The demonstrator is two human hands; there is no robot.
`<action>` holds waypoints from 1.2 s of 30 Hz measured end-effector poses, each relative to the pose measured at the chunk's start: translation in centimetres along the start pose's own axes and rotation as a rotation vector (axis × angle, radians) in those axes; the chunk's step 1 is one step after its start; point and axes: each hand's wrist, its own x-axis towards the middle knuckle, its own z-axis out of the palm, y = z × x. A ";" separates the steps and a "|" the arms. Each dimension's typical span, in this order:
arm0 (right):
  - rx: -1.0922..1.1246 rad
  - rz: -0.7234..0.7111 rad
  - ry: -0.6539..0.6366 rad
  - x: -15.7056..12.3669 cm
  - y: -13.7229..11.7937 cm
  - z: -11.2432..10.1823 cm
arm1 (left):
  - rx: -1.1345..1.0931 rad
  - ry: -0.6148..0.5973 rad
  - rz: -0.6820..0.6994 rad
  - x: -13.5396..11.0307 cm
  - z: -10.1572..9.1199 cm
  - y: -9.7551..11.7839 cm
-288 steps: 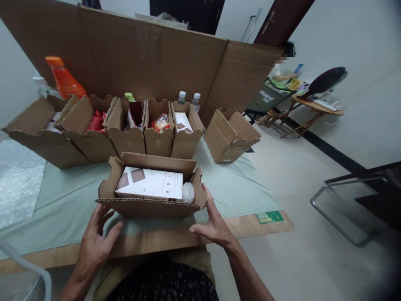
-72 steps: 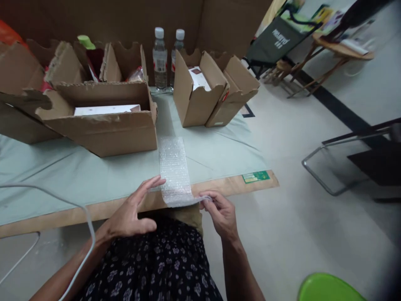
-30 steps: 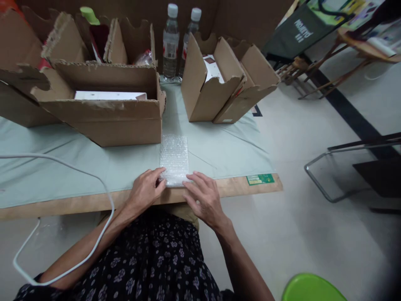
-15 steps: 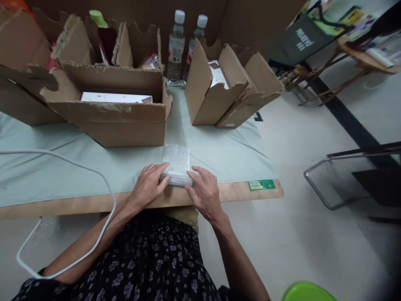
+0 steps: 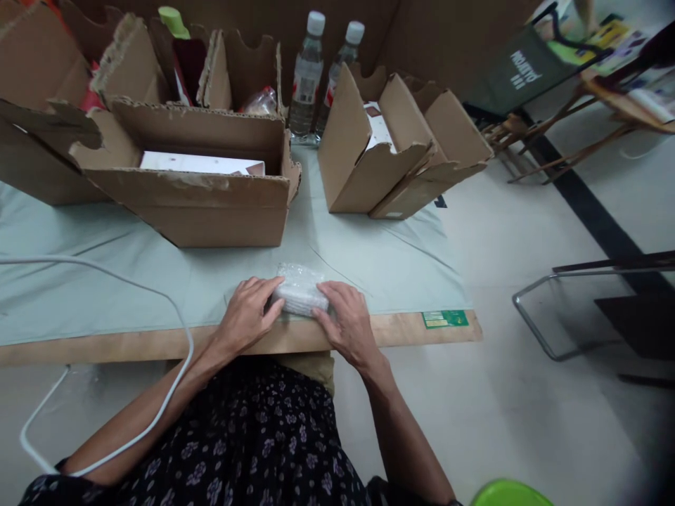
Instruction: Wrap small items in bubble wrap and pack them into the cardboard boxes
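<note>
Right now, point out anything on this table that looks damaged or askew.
The front cardboard box has a ragged, torn top edge. The two boxes on the right appear to lean against each other rather than stand square. The bubble wrap roll between the left hand and right hand looks fine.

Bare cloth (image 5: 247,258) between hands (image 5: 245,320) and cardboard box (image 5: 211,211); white cable (image 5: 31,259), perhaps loose, leftward.

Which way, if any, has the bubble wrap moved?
Yes. The bubble wrap rolled back from the cardboard box toward the table edge, now bunched between left hand and right hand.
</note>
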 end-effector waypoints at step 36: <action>0.443 0.115 0.122 6.8 -4.1 -6.3 | -1.206 0.255 -0.337 -1.1 -3.0 -1.2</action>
